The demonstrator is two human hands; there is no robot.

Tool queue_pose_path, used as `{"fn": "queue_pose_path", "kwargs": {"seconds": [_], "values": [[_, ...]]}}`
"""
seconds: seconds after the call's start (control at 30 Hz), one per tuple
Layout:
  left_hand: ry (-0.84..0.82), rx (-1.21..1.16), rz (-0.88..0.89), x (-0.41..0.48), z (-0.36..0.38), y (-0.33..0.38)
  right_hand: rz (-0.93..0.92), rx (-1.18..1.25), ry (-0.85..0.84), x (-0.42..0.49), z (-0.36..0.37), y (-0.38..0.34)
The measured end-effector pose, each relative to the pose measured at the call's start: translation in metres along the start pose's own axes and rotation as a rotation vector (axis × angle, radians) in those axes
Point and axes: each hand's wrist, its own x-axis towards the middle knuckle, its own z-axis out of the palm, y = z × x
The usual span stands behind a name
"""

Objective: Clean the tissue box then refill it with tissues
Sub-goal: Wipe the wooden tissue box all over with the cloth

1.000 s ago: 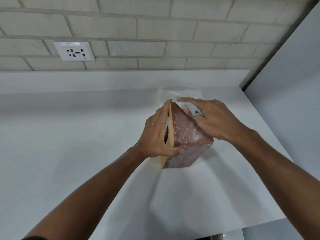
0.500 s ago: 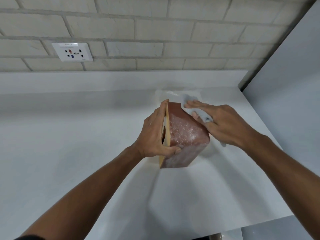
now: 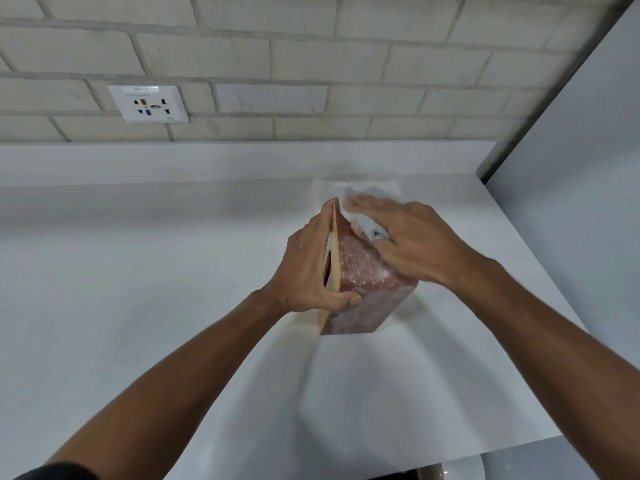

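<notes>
You face a white counter (image 3: pixel 138 306) that runs back to a low white upstand (image 3: pixel 207 161), with a pale brick wall (image 3: pixel 311 64) above it. A white socket (image 3: pixel 148 104) is set in the wall at ten o'clock from the middle of your view. A plain grey panel (image 3: pixel 588 202) closes the counter off at three o'clock. The counter's near edge cuts across at five o'clock.

The box (image 3: pixel 367 271) is just right of the middle of your view, tilted on end. Its tan face, with a dark opening, is turned to nine o'clock, and its reddish speckled faces are turned up and toward you. Its lower end is at the counter, though whether it rests there cannot be told. A pale, blurred packet (image 3: pixel 322 188) lies on the counter at twelve o'clock from the box, just behind it.

Your left hand (image 3: pixel 304 271) reaches in from seven o'clock and grasps the box. The palm and fingers lie flat up the tan face, and the thumb hooks round the near edge onto the speckled side. Your right hand (image 3: pixel 415 244) comes in from four o'clock, palm down. Its fingers are stretched almost straight and press a white cloth (image 3: pixel 367 225) onto the box's upper far corner. A fold of the cloth shows between two fingers. A dark sleeve (image 3: pixel 59 472) shows at seven o'clock.
</notes>
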Motion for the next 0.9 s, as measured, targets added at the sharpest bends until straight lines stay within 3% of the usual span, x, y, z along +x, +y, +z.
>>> {"fn": "queue_pose_path", "kwargs": {"seconds": [0.1,0.23,0.4,0.77,0.9], "values": [[-0.013,0.008,-0.013,-0.001,0.001,-0.006,-0.083,0.015,-0.048,-0.010,-0.009,0.010],[-0.028,-0.032,-0.004,-0.002,0.001,-0.005,0.077,-0.004,-0.029,0.011,-0.013,0.014],[0.012,-0.044,0.058,0.000,0.000,-0.005,-0.130,-0.038,-0.132,0.008,-0.005,-0.007],[0.060,-0.057,0.075,-0.001,0.003,-0.006,-0.184,0.019,-0.064,-0.006,-0.002,-0.016],[0.008,-0.013,0.017,0.001,0.002,-0.010,-0.065,-0.031,-0.015,0.024,-0.003,-0.005]]}}
